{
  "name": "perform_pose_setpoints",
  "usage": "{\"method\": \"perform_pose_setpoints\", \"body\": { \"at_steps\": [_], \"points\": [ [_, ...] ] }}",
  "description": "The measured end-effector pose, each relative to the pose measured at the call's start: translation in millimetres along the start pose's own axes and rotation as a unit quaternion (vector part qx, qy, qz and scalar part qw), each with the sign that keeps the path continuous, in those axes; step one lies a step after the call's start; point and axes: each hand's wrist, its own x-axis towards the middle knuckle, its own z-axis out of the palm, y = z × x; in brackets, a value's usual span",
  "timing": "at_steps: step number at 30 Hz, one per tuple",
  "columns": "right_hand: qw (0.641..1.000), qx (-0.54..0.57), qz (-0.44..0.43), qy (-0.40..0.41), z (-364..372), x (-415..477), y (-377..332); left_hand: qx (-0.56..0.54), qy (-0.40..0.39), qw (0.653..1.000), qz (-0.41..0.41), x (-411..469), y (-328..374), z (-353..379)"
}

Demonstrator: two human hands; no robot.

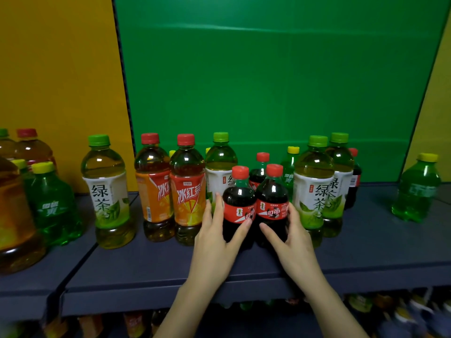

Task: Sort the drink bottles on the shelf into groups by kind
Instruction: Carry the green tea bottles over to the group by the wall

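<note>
Two small cola bottles stand side by side at the middle of the dark shelf (156,264). My left hand (217,240) grips the left cola bottle (238,201) and my right hand (290,237) grips the right cola bottle (272,198). A third cola bottle (260,172) stands just behind them. Two iced red tea bottles (188,189) stand to the left, with a green tea bottle (218,167) behind my left hand. Two more green tea bottles (313,184) stand to the right.
Another green tea bottle (107,191) and a green soda bottle (53,206) stand further left, beside a large amber bottle (14,215). A lone green soda bottle (417,189) stands at the far right. More drinks fill the shelf below (366,306).
</note>
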Motion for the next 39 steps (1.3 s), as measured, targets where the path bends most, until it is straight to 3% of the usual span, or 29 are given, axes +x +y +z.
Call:
{"method": "perform_pose_setpoints", "body": {
  "at_steps": [7, 11, 16, 21, 27, 30, 39],
  "points": [
    [0.999, -0.046, -0.01, 0.008, -6.3, -2.7, -10.7, -0.115, 0.022, 0.992, -0.049, 0.0, 5.5, -7.2],
    [0.989, -0.144, -0.024, 0.031, -16.6, -5.8, -20.8, -0.071, 0.054, 0.995, -0.04, 7.0, -1.5, -10.6],
    [0.972, -0.192, -0.066, 0.122, -37.2, -9.5, -30.4, -0.018, 0.089, 0.995, -0.04, 18.1, -4.3, -10.3],
    [0.964, -0.127, -0.042, 0.232, -50.2, 1.2, -21.0, -0.026, 0.078, 0.995, -0.058, 30.1, -13.3, -2.9],
    [0.983, -0.113, 0.042, 0.137, -46.5, 15.1, -6.0, -0.126, 0.015, 0.99, -0.067, 44.0, -15.7, -7.7],
    [0.981, -0.126, 0.045, 0.139, -43.7, 18.1, -4.5, -0.189, -0.011, 0.978, -0.087, 50.4, -15.3, -9.9],
    [0.98, -0.104, 0.032, 0.168, -45.9, 18.1, -5.1, -0.214, 0.01, 0.972, -0.1, 66.0, -18.7, -6.2]
  ]
}}
